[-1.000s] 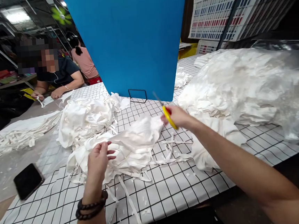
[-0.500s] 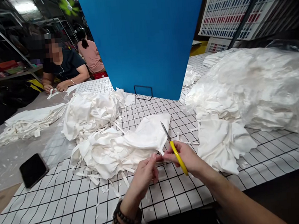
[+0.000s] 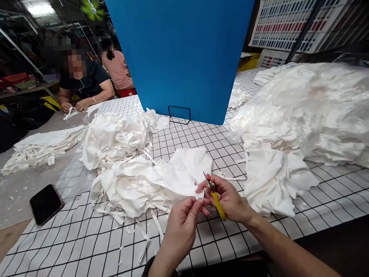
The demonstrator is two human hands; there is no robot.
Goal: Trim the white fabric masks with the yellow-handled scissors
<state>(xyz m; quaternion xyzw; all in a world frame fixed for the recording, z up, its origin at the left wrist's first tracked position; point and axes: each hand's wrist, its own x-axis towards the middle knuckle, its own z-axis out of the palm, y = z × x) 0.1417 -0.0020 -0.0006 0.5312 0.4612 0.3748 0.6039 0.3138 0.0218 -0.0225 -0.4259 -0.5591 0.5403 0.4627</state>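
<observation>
Between my hands stretches the near edge of a white cloth piece (image 3: 187,166), whose body lies spread on the table toward the left. My left hand (image 3: 184,218) pinches that edge between thumb and fingers. My right hand (image 3: 226,197) is closed around yellow-handled scissors (image 3: 218,202), their blades pointing up and away from me. Its fingertips are close to the cloth edge too; whether they touch it I cannot tell. Just behind my left hand is a crumpled heap of white cloth (image 3: 131,190) with narrow strips hanging off it.
A checked tablecloth (image 3: 94,254) covers the table. More white cloth (image 3: 116,138) is heaped behind, and a plastic-covered pile (image 3: 317,109) fills the right. A blue board (image 3: 186,52) stands ahead. At left lie a phone (image 3: 46,204) and stacked cloth (image 3: 46,146); a co-worker (image 3: 85,82) sits beyond.
My left hand has turned and moved slightly up the cloth edge. The scissors have tipped, and my right fingers have shifted around them. The whole view has shifted slightly.
</observation>
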